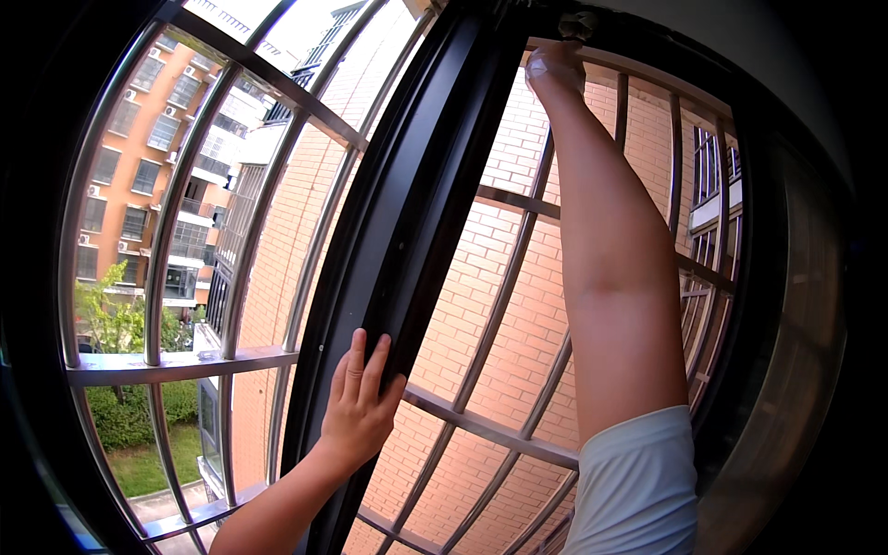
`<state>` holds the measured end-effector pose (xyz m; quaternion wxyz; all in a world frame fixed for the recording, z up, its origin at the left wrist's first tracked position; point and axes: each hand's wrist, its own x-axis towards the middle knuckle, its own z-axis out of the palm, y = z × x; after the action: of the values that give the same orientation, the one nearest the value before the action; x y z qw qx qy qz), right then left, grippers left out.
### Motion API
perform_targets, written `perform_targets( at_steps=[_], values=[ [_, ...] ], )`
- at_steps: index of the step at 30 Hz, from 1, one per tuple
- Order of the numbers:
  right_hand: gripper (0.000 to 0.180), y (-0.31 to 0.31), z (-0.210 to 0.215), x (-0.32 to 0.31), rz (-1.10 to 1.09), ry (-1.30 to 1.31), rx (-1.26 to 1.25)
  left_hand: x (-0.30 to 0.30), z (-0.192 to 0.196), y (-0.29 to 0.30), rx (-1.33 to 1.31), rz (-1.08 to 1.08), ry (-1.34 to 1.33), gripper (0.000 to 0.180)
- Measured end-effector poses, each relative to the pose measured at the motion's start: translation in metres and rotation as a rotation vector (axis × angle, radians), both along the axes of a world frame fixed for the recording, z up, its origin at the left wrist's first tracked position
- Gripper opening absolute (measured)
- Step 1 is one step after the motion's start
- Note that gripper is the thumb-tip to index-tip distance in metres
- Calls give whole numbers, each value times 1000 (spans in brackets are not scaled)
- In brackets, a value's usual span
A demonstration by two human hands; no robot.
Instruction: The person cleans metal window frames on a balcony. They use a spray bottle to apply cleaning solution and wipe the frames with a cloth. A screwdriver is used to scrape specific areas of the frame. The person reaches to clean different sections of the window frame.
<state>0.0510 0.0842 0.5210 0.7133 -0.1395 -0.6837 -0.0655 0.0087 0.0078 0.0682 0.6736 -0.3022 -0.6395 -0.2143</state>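
Note:
My left hand [359,403] lies against the black upright window frame [407,199], its fingers stretched out and pointing up. Nothing shows in its grip. High up on the right, my right hand [557,65] reaches to the top of the window opening, close to the dark top rail [638,42]. Its fingers look closed, but shadow hides most of them. A small whitish patch shows at the edge of that hand; whether it is cloth or something else, I cannot tell. My right arm is raised and nearly straight, with a pale sleeve [638,481].
Metal security bars [513,268] stand beyond the frame, with a wide crossbar [185,366] on the left. A brick wall [490,305] rises close behind them. Farther out are an orange building [120,185], a tree [109,310] and grass [162,458]. A dark window edge [786,277] borders the right.

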Motion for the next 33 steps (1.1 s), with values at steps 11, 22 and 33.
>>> perform_targets(
  at_steps=[11, 22, 33],
  values=[
    [40, 22, 31, 4, 174, 23, 6, -3, -4, -3, -9, 7, -14, 4],
    [46, 36, 23, 20, 103, -73, 310, 2, 2, 2, -12, -16, -11, 8],
    [28, 10, 13, 25, 167, -176, 116, 5, 3, 0, -17, -11, -14, 8]
  ],
)
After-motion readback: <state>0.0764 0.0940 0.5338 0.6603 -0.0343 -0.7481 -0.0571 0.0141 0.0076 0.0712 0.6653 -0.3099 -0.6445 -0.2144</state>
